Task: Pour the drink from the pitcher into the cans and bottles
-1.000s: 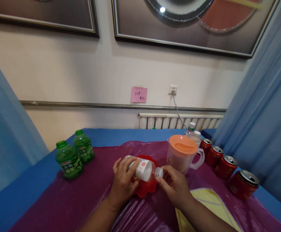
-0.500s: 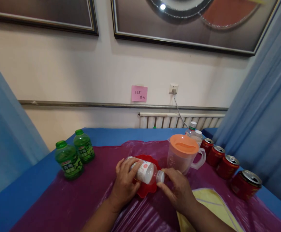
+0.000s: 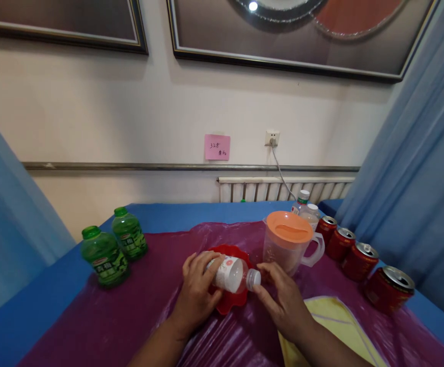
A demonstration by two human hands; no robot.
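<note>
A clear plastic bottle (image 3: 234, 275) with a white floral label lies tilted on its side, its white cap (image 3: 253, 280) pointing right. My left hand (image 3: 199, 285) is wrapped round the label end of the bottle. Beside the cap is my right hand (image 3: 283, 300), thumb and fingers apart on either side of it; the thumb tip is at the cap's lower edge, and whether it touches cannot be seen. Under the bottle sits a red scalloped dish (image 3: 227, 303), partly hidden by the bottle and my left hand.
Two green bottles (image 3: 105, 257) stand at left. To the right are a clear pitcher with an orange lid (image 3: 288, 227), two more bottles (image 3: 309, 215) and several red cans (image 3: 359, 261). A yellow cloth (image 3: 332, 321) lies under my right forearm. Purple plastic sheeting (image 3: 130, 316) covers the blue table.
My right thumb and fingers have loosened from the cap and spread slightly to the right. The bottle and my left hand stay nearly in place. The view has shifted slightly.
</note>
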